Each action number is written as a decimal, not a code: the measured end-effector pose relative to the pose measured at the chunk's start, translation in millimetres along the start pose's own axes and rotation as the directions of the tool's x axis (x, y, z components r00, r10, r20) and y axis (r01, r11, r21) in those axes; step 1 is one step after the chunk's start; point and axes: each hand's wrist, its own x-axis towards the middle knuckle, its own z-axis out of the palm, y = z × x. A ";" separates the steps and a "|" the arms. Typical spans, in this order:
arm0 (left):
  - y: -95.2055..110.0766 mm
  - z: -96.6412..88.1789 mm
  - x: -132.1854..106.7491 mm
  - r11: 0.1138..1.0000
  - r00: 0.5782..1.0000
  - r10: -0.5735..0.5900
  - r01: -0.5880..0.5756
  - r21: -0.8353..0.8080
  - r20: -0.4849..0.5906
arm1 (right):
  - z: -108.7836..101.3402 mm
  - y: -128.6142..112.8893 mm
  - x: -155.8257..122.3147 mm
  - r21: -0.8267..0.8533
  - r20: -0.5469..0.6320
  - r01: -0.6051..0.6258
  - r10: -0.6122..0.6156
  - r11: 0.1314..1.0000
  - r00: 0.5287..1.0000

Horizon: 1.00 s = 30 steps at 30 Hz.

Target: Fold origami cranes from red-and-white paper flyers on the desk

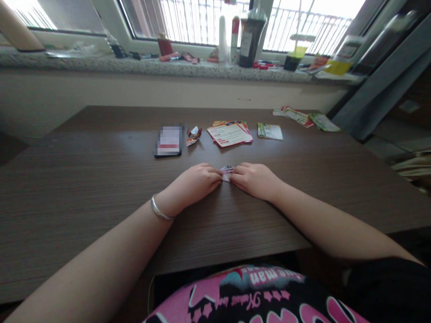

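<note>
A small piece of printed paper (226, 173), pale with a dark and pink pattern, lies low over the middle of the table. My left hand (201, 181) grips its left side, fingers bent and pressed together. On the opposite side, the fingers of my right hand (255, 178) close on the paper as well. Both hands rest against the tabletop, and their fingertips hide the paper's ends. Just beyond them are a folded colourful paper piece (194, 135) and a fanned stack of printed cards (230, 134).
A phone-like device (169, 141) with a blurred screen lies left of the folded piece. Right of the stack are a small green-and-white card pile (270, 131) and printed paper strips (298, 116). Bottles, including a dark one (248, 42), line the stone windowsill (188, 68) behind the table (101, 179).
</note>
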 end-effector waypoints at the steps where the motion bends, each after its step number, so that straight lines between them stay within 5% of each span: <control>1: 0.3 -0.4 0.0 1.000 1.000 -0.003 0.003 0.000 0.002 | -0.5 -1.0 0.3 -0.004 0.004 -0.003 0.003 1.000 1.000; 10: 5.7 0.3 2.1 0.997 0.996 -0.071 0.068 0.046 0.057 | -1.3 -3.5 2.0 0.037 -0.010 -0.067 0.067 0.997 0.998; 30: 4.7 8.7 3.0 0.992 0.994 -0.106 0.108 0.070 -0.036 | 6.9 -4.1 5.0 0.194 -0.096 -0.122 0.143 0.973 0.985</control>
